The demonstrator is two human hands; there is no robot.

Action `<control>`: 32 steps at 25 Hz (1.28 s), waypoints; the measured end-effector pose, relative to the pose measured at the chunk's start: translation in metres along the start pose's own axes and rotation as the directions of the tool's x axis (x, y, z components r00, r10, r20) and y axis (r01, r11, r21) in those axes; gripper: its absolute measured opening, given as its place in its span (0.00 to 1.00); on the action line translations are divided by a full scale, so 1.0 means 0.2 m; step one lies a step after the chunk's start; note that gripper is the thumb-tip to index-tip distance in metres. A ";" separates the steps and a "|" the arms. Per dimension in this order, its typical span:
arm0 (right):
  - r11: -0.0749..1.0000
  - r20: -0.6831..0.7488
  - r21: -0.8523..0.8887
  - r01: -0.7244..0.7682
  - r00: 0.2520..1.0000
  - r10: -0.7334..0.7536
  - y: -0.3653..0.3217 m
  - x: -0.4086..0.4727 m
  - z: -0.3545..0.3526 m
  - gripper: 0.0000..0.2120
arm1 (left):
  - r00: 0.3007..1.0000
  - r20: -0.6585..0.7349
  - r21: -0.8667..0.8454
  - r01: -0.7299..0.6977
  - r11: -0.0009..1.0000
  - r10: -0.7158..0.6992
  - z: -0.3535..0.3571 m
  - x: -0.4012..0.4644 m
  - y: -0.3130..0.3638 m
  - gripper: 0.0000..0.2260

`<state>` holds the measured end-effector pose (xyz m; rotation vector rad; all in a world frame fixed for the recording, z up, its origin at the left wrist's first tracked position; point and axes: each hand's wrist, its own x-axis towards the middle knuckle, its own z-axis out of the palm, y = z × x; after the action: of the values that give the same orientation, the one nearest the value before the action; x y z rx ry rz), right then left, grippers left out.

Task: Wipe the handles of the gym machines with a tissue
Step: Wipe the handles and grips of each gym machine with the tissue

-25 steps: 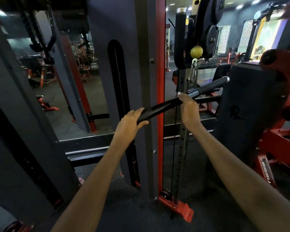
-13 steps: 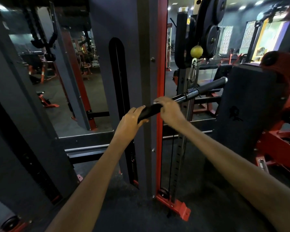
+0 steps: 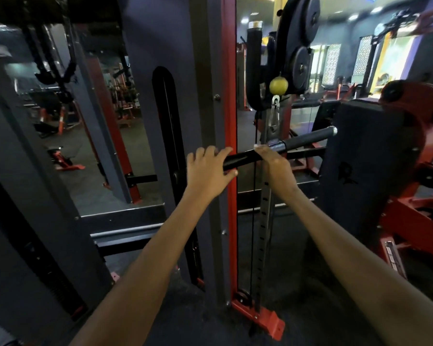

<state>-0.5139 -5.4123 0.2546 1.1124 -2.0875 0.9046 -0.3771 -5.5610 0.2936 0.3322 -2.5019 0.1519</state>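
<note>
Gym floor, cable station: from my remote seat I see both bare arms reach up to a black bar handle (image 3: 280, 147) that hangs from a clip below a yellow ball stopper (image 3: 278, 85) and slants from lower left up to 2 o'clock. The left hand (image 3: 208, 172) sits at the bar's lower end, fingers curled over the top and thumb under it, gripping the end. The right hand (image 3: 275, 164) is wrapped over the bar near its middle, just short of the metal collar. A sliver of white tissue (image 3: 258, 146) peeks out at that hand's upper edge, at about 11 o'clock from the knuckles, pressed between fingers and bar; the rest of it is hidden inside the grip. The bar's rubber-sleeved far end lies bare at 2 o'clock from the right hand, close to a dark padded seat back (image 3: 365, 171). The stretch of bar under each palm is covered, so I cannot make out its surface there. Behind stand the red upright (image 3: 230, 96) and grey column of the machine. The room beyond is dim and blurred, its equipment hard to tell apart.
</note>
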 end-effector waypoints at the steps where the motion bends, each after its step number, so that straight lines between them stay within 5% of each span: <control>1: 0.979 -0.048 0.083 -0.185 0.981 0.190 0.06 -0.02 -0.03 0.16 | 0.997 0.065 0.031 -0.053 0.998 0.051 0.03 0.08 0.06 0.29; 3: 0.934 -0.214 0.096 -0.343 0.910 0.356 0.11 -0.07 -0.05 0.17 | 0.967 0.231 0.053 -0.126 0.991 0.110 0.10 0.21 0.14 0.31; 5: 0.934 -0.275 0.179 -0.308 0.896 0.348 0.11 -0.06 -0.05 0.14 | 0.951 0.278 0.040 -0.153 0.987 0.136 0.16 0.28 0.15 0.28; 8: 0.998 0.075 -0.024 0.052 0.996 -0.050 0.12 -0.05 -0.01 0.18 | 0.961 0.198 0.092 -0.212 0.973 0.191 0.19 0.31 0.13 0.25; 10: 0.983 0.083 -0.129 0.129 0.989 -0.119 0.28 -0.03 -0.04 0.21 | 0.959 0.188 0.104 -0.234 0.966 0.212 0.22 0.29 0.12 0.26; 13: 0.944 -0.174 0.159 -0.290 0.933 0.316 0.45 -0.01 -0.13 0.15 | 0.955 0.199 0.071 -0.236 0.969 0.218 0.26 0.29 0.14 0.27; 14: 0.940 -0.168 0.191 -0.283 0.934 0.316 0.42 0.01 -0.13 0.16 | 0.956 0.200 0.055 -0.229 0.972 0.214 0.26 0.29 0.15 0.27; 16: 0.992 -0.038 0.095 -0.086 0.995 0.090 0.34 0.00 -0.07 0.19 | 0.961 0.183 0.047 -0.219 0.975 0.207 0.28 0.30 0.16 0.27; 18: 0.980 0.109 -0.057 0.191 0.977 -0.184 0.36 -0.01 -0.06 0.23 | 0.966 0.168 0.042 -0.204 0.978 0.195 0.29 0.30 0.16 0.27; 20: 0.981 0.007 0.136 -0.141 0.990 0.142 0.48 0.07 -0.14 0.17 | 0.968 0.167 0.025 -0.196 0.980 0.189 0.31 0.31 0.17 0.27; 22: 0.928 -0.207 0.271 -0.254 0.927 0.314 0.52 0.09 -0.17 0.14 | 0.968 0.174 0.009 -0.187 0.982 0.183 0.31 0.32 0.18 0.27; 24: 0.991 -0.134 0.001 -0.136 0.982 0.135 0.42 0.04 -0.10 0.17 | 0.967 0.181 -0.008 -0.179 0.984 0.178 0.32 0.31 0.19 0.27; 26: 0.936 0.033 -0.184 0.299 0.954 -0.298 0.43 -0.03 -0.03 0.20 | 0.969 0.181 -0.029 -0.164 0.986 0.166 0.34 0.28 0.19 0.27; 27: 0.911 0.063 -0.217 0.351 0.936 -0.346 0.49 -0.02 -0.06 0.20 | 0.969 0.187 -0.055 -0.155 0.986 0.163 0.35 0.26 0.18 0.27; 29: 0.998 -0.144 -0.067 -0.023 0.990 0.013 0.64 0.08 -0.18 0.17 | 0.964 0.206 -0.088 -0.150 0.985 0.165 0.37 0.26 0.18 0.27; 30: 0.974 -0.211 0.067 -0.216 0.951 0.225 0.68 0.13 -0.22 0.15 | 0.964 0.209 -0.100 -0.145 0.984 0.163 0.37 0.28 0.18 0.27; 32: 0.947 -0.175 0.032 -0.320 0.931 0.321 0.61 0.17 -0.18 0.14 | 0.966 0.208 -0.115 -0.133 0.984 0.155 0.37 0.29 0.18 0.27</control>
<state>-0.6290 -5.3494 0.2666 0.6707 -2.1509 1.1165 -0.4734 -5.5518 0.2664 0.1300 -2.7388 0.0491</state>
